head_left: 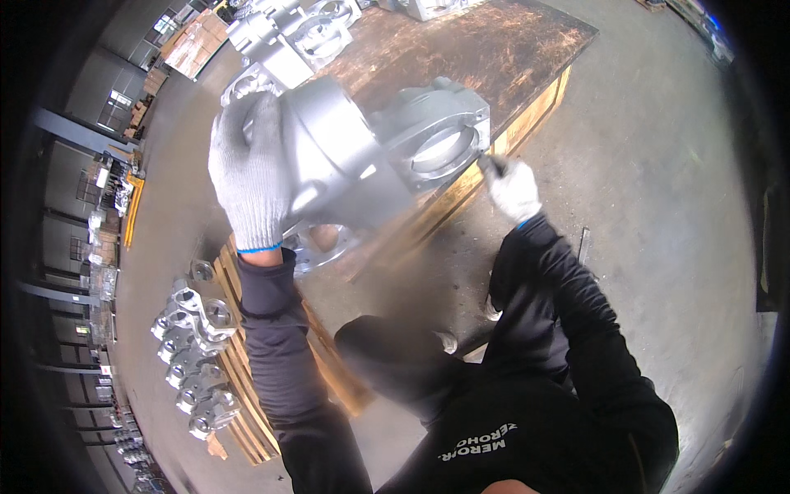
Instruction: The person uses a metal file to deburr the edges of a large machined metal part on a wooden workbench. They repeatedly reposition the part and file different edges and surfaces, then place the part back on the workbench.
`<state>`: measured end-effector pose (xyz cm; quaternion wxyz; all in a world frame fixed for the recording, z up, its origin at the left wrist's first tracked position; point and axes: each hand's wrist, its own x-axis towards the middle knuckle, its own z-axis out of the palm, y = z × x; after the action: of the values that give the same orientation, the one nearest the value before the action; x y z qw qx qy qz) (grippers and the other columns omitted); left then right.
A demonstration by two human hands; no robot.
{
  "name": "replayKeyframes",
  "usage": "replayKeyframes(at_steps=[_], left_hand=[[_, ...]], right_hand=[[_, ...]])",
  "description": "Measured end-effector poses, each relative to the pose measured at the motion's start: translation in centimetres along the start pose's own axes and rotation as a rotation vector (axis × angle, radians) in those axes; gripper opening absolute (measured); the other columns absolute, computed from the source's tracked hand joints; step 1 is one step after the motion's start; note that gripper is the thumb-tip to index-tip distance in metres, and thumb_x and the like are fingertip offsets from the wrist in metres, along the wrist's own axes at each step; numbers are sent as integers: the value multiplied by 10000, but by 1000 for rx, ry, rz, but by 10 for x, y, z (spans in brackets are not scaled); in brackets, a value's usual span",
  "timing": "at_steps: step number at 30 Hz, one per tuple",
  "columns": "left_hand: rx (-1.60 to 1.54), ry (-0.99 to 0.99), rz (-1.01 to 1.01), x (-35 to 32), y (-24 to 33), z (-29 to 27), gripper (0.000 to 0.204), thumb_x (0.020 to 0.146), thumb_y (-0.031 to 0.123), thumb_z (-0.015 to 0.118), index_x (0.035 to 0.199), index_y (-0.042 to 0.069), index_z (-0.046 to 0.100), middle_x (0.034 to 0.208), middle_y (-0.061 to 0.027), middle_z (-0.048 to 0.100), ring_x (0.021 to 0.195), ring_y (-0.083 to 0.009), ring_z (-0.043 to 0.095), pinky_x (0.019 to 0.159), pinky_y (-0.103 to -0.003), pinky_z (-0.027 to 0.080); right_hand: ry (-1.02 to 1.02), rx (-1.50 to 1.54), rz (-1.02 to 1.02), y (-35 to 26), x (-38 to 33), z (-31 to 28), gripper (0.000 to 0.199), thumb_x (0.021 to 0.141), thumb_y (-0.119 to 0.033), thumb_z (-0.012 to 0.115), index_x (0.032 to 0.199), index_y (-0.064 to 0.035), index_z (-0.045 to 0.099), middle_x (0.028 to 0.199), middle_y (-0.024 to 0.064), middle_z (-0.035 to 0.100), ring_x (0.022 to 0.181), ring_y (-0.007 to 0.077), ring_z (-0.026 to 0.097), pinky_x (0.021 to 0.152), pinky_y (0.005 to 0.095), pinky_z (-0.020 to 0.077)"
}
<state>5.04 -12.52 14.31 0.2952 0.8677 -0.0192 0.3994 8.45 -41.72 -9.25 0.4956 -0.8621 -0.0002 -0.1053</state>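
Note:
A large silver-grey metal casting [346, 156] rests near the edge of a worn brown tabletop, with a broad cylindrical body and a round-holed flange [444, 152] at its right end. White knit work gloves with blue cuffs cover both hands. My left hand [251, 169] is wrapped over the left end of the casting and grips it; some fingers are hidden behind the metal. Closed in a fist, my right hand [514, 191] is just right of the flange's hole. From it sticks a small dark tool [490, 165], its tip close to the flange rim; its exact kind is unclear.
More silver castings [288, 41] stand at the far left of the tabletop [527, 41]. Several others [193, 354] lie beside a wooden pallet [239, 395] on the floor at lower left. Stacked cartons [195, 43] are farther back. My knees are under the table's near edge.

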Motion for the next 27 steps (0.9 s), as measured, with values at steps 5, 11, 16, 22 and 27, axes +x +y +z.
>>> replayKeyframes(at_steps=[5,11,16,22,27], left_hand=[[17,22,-21,-1,-5,3,290,1029,273,685,1174,30,748,1111,-172,734,1038,-295,710,954,-384,524],[163,18,-82,-5,11,-9,395,1025,331,701,1311,60,683,1318,-170,671,1187,-345,675,1032,-444,511],[149,120,-48,-31,35,-13,442,1033,305,674,1415,92,603,1463,-190,561,1352,-381,595,1133,-472,467],[223,239,239,-27,26,17,355,1088,261,615,1376,55,641,1321,-203,635,1187,-362,677,1028,-431,536],[182,100,390,-5,-28,-12,341,1109,180,544,1412,48,625,1361,-181,662,1261,-352,658,1078,-425,510]], right_hand=[[125,38,-17,22,-39,88,356,1051,-318,642,1142,9,750,926,276,748,925,448,744,799,450,594],[-16,107,-122,-1,-45,63,492,945,-387,796,1246,-12,687,1050,239,759,920,378,766,817,444,591],[402,431,57,-17,11,4,382,1007,-406,741,1195,-83,662,936,97,687,805,186,632,769,369,549],[93,672,150,11,75,30,645,1101,-480,569,1518,11,526,1407,201,655,1311,253,595,1114,368,463],[22,705,91,4,9,35,582,1099,-409,589,1485,24,545,1368,224,674,1248,257,633,1080,370,489]])
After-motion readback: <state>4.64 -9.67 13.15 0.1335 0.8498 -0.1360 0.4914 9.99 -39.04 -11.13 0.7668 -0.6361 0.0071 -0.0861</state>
